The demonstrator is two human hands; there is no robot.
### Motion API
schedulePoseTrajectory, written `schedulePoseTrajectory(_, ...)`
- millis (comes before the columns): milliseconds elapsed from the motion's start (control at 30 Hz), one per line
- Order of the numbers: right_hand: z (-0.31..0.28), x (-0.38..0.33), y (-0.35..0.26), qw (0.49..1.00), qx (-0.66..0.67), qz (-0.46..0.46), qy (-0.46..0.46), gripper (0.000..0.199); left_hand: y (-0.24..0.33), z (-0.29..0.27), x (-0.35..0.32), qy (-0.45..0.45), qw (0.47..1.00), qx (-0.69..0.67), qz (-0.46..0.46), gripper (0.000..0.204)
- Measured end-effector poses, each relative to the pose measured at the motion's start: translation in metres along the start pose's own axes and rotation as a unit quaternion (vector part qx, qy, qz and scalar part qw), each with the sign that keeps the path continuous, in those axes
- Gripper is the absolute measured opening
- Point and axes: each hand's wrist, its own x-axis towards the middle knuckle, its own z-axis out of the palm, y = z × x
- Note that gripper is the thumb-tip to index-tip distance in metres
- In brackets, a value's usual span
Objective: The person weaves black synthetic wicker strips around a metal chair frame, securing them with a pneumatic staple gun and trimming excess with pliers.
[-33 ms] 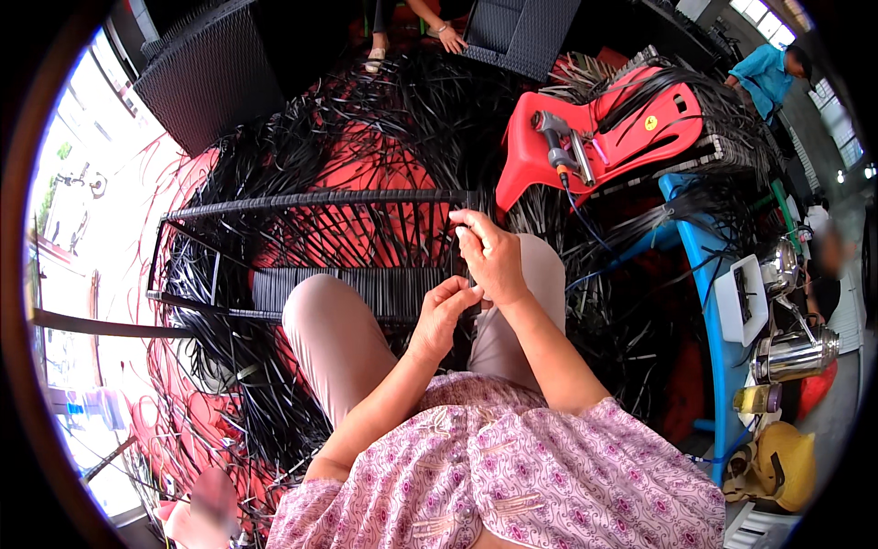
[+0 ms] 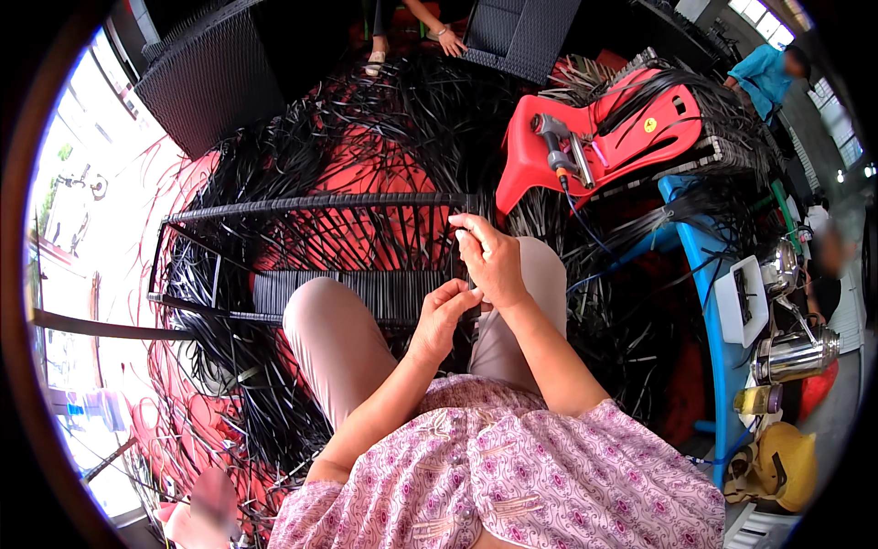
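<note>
A black frame (image 2: 311,199), partly wrapped and strung with flat black strips, lies across in front of my knees. My left hand (image 2: 441,320) is closed at the frame's right end, pinching what looks like a narrow black strip (image 2: 472,283) between thumb and fingers. Just above it, my right hand (image 2: 491,261) is also closed, thumb against bent forefinger, close to the frame's upper right corner. Whatever the right fingers hold is hidden behind them. A dense woven band of black strips (image 2: 347,295) runs along the frame's lower part.
Loose black strips (image 2: 274,403) cover much of the red floor. At upper right a red plastic chair (image 2: 567,119) carries a power tool (image 2: 555,146) with a cord. A blue table (image 2: 700,265) stands right, bearing a white tray (image 2: 739,302). Another person's hand (image 2: 448,40) touches a woven black piece (image 2: 521,41).
</note>
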Motion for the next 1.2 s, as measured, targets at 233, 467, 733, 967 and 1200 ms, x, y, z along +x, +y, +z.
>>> schedulePoseTrajectory(233,-0.002,0.010,0.009,0.998,0.045,0.049,0.012,0.019,0.018,0.015,-0.010,0.024,0.997,0.068,-0.024,0.024)
schedulePoseTrajectory(467,0.003,0.009,0.014,0.995,0.072,0.052,0.038,0.015,0.008,0.012,-0.002,0.025,0.998,0.055,0.037,0.014)
schedulePoseTrajectory(733,-0.012,0.003,0.020,0.990,0.124,0.047,0.048,0.027,0.031,0.031,0.004,0.067,0.993,0.089,-0.036,0.015)
schedulePoseTrajectory(967,-0.062,0.008,0.046,0.973,0.189,0.082,0.103,0.030,0.038,0.020,0.016,-0.035,0.958,0.274,0.072,0.023)
schedulePoseTrajectory(1200,-0.129,0.062,0.151,0.970,0.112,0.152,0.152,0.037,0.050,0.013,0.025,0.042,0.974,0.173,-0.139,0.017)
